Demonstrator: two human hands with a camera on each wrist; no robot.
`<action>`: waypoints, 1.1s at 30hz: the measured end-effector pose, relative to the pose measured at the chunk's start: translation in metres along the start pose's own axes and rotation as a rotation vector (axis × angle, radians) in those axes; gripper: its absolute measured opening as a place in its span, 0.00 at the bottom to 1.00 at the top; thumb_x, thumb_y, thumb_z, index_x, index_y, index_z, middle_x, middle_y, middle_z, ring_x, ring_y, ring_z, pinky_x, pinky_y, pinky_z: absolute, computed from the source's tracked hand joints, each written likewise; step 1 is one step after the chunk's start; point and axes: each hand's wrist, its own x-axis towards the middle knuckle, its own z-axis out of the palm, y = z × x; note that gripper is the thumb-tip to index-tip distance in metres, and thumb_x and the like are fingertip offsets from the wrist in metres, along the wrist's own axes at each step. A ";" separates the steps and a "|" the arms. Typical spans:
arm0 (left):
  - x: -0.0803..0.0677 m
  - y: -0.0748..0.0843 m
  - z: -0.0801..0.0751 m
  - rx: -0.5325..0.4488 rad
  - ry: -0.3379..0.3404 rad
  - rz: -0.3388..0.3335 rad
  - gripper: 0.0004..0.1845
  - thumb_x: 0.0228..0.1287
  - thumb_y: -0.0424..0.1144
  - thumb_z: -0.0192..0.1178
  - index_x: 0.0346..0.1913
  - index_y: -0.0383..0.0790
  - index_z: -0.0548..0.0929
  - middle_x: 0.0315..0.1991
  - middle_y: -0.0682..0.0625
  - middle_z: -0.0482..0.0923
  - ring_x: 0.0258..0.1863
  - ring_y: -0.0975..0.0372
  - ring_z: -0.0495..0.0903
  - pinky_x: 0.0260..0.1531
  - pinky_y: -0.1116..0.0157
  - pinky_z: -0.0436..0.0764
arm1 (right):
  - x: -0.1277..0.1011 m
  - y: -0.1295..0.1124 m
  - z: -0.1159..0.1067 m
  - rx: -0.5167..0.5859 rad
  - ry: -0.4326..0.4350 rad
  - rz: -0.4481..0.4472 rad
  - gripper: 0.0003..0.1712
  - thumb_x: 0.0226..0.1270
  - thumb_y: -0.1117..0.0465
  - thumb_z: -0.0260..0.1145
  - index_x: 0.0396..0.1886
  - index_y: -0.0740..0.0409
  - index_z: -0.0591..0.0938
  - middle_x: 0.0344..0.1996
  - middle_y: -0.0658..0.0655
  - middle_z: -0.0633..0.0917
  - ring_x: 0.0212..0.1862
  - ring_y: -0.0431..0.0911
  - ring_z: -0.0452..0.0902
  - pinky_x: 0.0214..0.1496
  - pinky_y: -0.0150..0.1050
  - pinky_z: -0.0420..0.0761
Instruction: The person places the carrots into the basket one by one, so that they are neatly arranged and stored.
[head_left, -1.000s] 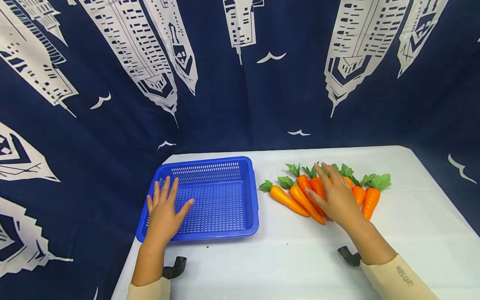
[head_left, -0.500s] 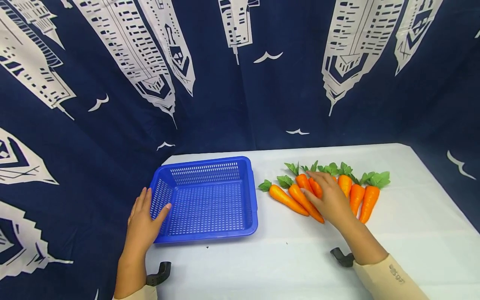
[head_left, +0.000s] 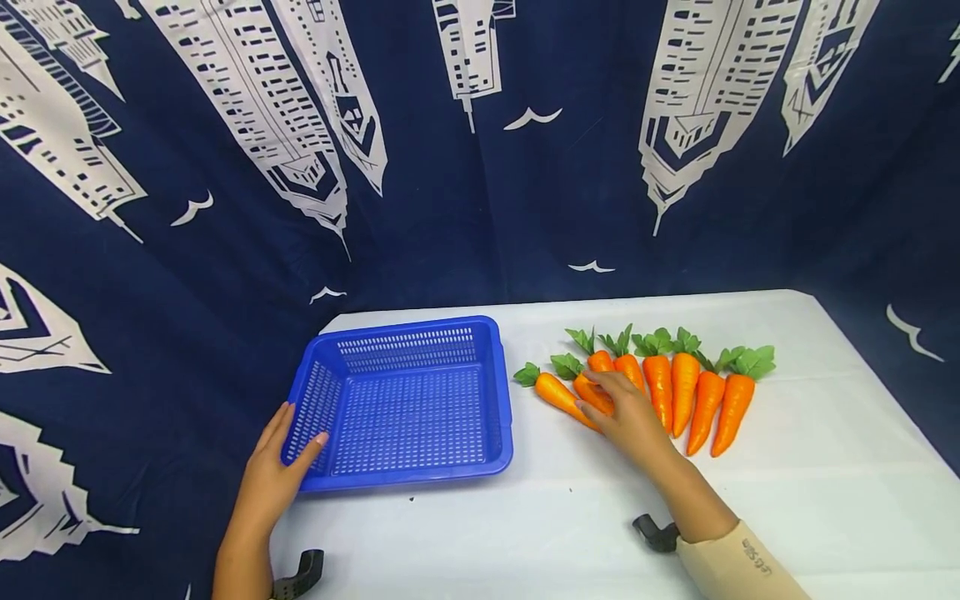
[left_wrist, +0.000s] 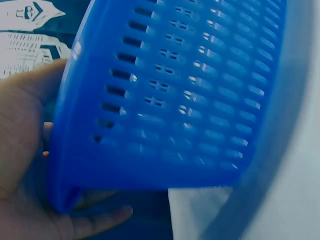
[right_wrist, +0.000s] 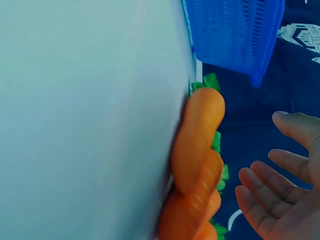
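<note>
because the carrots lie packed side by side in one row on the white table, a careless grab at one could drag or roll its neighbours, and the leftmost pair overlap enough that two might come up together or one might slip loose and roll toward the table's near edge. the blue basket is another weak spot: its left front corner sits right at the table's left edge, and in the left wrist view that corner seems to hang past the cloth, so a push or tug from that side could tip or slide it off.

the right hand rests over the second and third carrots from the left, its fingers loosely spread and only slightly bent; the right wrist view shows the palm open beside the carrots, not yet closed around any of them. the left hand holds the basket's left front corner, thumb lying on the rim and the fingers below and outside the wall, as the left wrist view of the basket confirms. the carrots are well to the right of the basket, a strip of bare table between them, their green tops pointing away from the person.
</note>
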 end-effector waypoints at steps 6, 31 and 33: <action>-0.003 -0.014 0.001 -0.066 0.021 0.017 0.49 0.66 0.63 0.62 0.82 0.54 0.49 0.84 0.49 0.43 0.81 0.40 0.43 0.75 0.33 0.48 | -0.002 0.001 0.013 0.037 -0.025 0.006 0.30 0.66 0.54 0.72 0.66 0.59 0.78 0.60 0.61 0.81 0.63 0.58 0.78 0.68 0.58 0.75; -0.003 -0.034 0.005 -0.227 -0.040 0.168 0.58 0.57 0.43 0.75 0.83 0.52 0.46 0.84 0.49 0.36 0.82 0.39 0.36 0.72 0.28 0.41 | 0.002 -0.007 0.035 -0.035 -0.048 0.032 0.33 0.66 0.55 0.72 0.68 0.60 0.77 0.62 0.64 0.80 0.64 0.60 0.77 0.70 0.59 0.74; -0.003 -0.035 0.006 -0.232 -0.041 0.166 0.59 0.57 0.43 0.75 0.83 0.53 0.45 0.84 0.51 0.35 0.82 0.39 0.36 0.73 0.28 0.40 | 0.002 -0.008 0.036 -0.059 -0.057 0.033 0.33 0.65 0.55 0.73 0.68 0.61 0.76 0.62 0.65 0.80 0.64 0.61 0.76 0.70 0.60 0.74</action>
